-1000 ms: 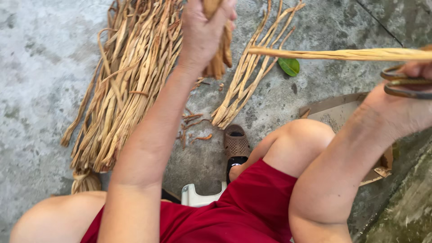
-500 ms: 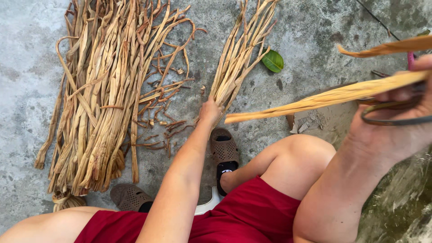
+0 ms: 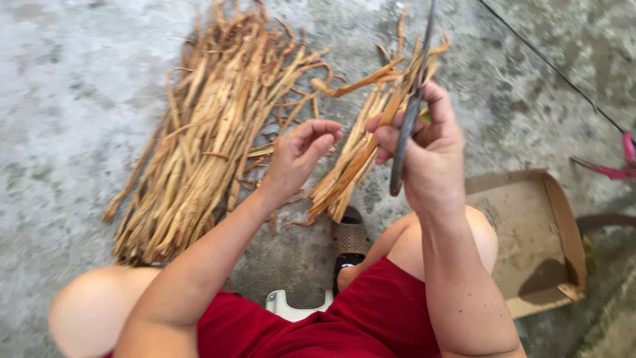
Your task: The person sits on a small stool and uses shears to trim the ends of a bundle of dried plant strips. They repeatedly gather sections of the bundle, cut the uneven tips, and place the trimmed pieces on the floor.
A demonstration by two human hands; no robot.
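My right hand [image 3: 430, 156] is closed around a long dark metal tool [image 3: 412, 99] that points away from me, and a dried tan strip [image 3: 361, 81] is pinched against it. My left hand [image 3: 299, 158] hovers just to the left with its fingers curled apart and nothing in them. Under both hands lies a small bundle of dried strips [image 3: 351, 174] on the concrete floor. A much larger heap of the same strips [image 3: 205, 146] is spread out to the left.
A flattened cardboard box [image 3: 530, 232] lies on the floor at my right knee. My brown sandal [image 3: 349, 240] and the edge of a white stool [image 3: 290, 306] sit between my legs. A pink object [image 3: 624, 162] lies at the far right.
My right hand has swung in from the far right to the middle, with the tool now pointing away. My left hand has lifted off the small bundle and opened.
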